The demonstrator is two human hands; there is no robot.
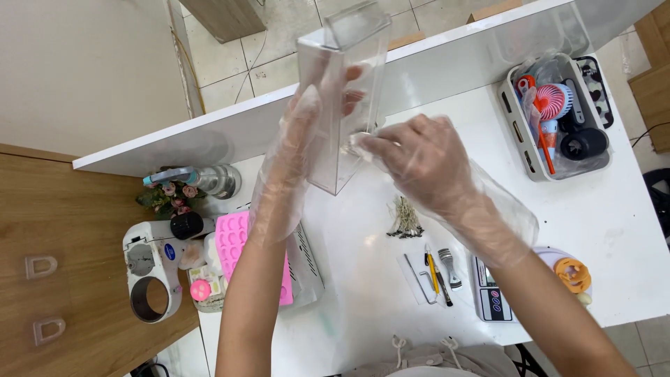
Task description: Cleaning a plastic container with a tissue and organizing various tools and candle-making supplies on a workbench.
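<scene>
My left hand (307, 119), in a thin clear plastic glove, holds a tall clear rectangular plastic container (345, 91) up above the white table (614, 223), fingers wrapped behind it. My right hand (419, 157), also gloved, pinches a small whitish piece at the container's lower open side. What that piece is cannot be made out. Below the hands, a small bundle of thin wicks (405, 220) lies on the table.
A pink silicone mould (234, 241) and a white machine (150, 269) sit at the left beside a small flower pot (167, 195) and metal cup (220, 180). A grey tray (520, 139) of tools with a pink fan stands right. Pens, a clip and a scale (492, 297) lie near the front.
</scene>
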